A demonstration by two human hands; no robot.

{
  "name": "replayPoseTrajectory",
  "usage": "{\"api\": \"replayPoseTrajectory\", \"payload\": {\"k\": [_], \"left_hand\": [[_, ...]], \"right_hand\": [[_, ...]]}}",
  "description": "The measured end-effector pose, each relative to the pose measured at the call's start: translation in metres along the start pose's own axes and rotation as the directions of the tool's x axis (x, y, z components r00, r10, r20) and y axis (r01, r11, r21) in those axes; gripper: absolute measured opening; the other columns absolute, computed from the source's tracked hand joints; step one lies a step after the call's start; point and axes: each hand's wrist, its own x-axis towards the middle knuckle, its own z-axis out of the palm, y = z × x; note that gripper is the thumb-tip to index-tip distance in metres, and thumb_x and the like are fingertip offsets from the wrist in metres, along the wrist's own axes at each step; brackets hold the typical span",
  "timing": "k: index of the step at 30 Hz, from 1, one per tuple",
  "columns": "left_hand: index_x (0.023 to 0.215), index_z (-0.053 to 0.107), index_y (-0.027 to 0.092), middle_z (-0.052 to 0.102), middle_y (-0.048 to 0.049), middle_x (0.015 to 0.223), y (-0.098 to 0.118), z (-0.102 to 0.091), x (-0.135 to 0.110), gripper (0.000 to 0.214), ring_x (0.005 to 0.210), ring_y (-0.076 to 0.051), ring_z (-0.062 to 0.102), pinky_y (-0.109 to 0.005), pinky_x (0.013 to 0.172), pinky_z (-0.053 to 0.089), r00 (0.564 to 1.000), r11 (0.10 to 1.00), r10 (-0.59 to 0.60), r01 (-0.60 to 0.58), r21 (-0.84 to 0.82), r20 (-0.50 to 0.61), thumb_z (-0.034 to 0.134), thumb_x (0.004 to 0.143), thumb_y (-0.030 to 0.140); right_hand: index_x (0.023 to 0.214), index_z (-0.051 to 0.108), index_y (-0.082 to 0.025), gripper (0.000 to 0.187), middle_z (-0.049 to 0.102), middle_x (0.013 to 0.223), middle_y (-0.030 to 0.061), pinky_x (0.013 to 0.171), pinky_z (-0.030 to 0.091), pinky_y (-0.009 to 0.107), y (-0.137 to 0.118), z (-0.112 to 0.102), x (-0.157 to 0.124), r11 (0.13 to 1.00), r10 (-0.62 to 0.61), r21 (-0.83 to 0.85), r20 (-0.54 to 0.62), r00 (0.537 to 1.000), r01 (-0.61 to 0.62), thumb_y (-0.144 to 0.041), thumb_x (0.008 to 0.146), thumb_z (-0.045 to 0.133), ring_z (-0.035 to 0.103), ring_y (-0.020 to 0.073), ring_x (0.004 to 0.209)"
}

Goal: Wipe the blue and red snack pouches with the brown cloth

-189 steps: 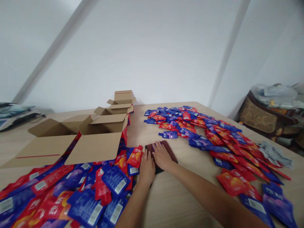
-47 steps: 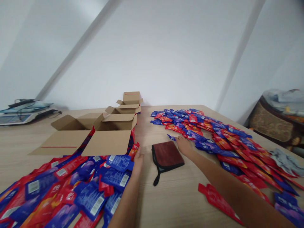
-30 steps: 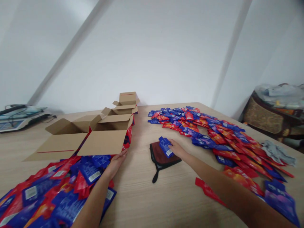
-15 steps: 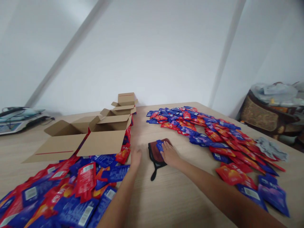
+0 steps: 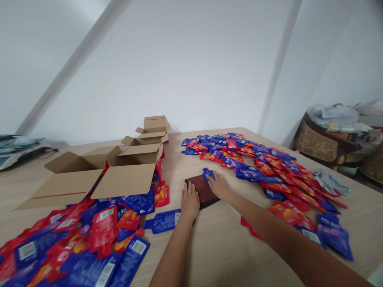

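Note:
On the table lies a dark brown cloth pad (image 5: 201,188) with black edging, partly covered by both hands. My left hand (image 5: 190,201) rests flat on its left side, fingers stretched out. At the upper right of the pad, my right hand (image 5: 219,185) has its fingers closed over a blue pouch (image 5: 208,174) with a narrow spout end; part of the pouch is hidden under them. Left of my left wrist lies another blue pouch (image 5: 164,221), with a red pouch (image 5: 162,194) above it.
Open cardboard boxes (image 5: 122,179) stand in a row at the left. In front of them is a heap of red and blue pouches (image 5: 103,231). More pouches (image 5: 266,163) spread in an arc on the right, near a grey cloth (image 5: 330,182). A stuffed armchair (image 5: 317,139) stands beyond.
My left hand has moved right, from beside the pad onto it. My right hand has shifted slightly right with the blue pouch. A blue pouch and a red one lie farther right of the left heap.

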Motion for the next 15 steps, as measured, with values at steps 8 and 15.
{"api": "replayPoseTrajectory", "payload": {"k": [8,15], "left_hand": [[0.133,0.040,0.006,0.031,-0.0145,0.145,-0.001,0.001,0.002,0.047,0.136,-0.028,0.021,-0.043,0.108,0.026,1.000,0.999,-0.011,0.010,-0.041,-0.026,0.027,0.091,0.023],[0.134,0.040,0.010,0.036,-0.0135,0.143,-0.003,-0.005,-0.002,0.052,0.138,-0.026,0.013,-0.046,0.109,0.022,0.996,0.995,0.087,-0.087,-0.044,-0.012,0.036,0.081,0.011]], "right_hand": [[0.136,0.034,-0.020,0.055,0.049,0.120,0.0125,0.088,0.038,0.028,0.000,-0.046,-0.010,0.997,0.062,0.058,-0.104,0.993,-0.056,-0.015,0.084,0.047,0.051,0.0206,0.104],[0.127,0.047,-0.017,0.041,0.056,0.117,0.0100,0.095,0.033,0.030,-0.050,-0.044,-0.012,0.966,-0.172,0.169,-0.136,0.976,0.194,-0.022,0.094,0.025,0.047,0.0175,0.110]]}}
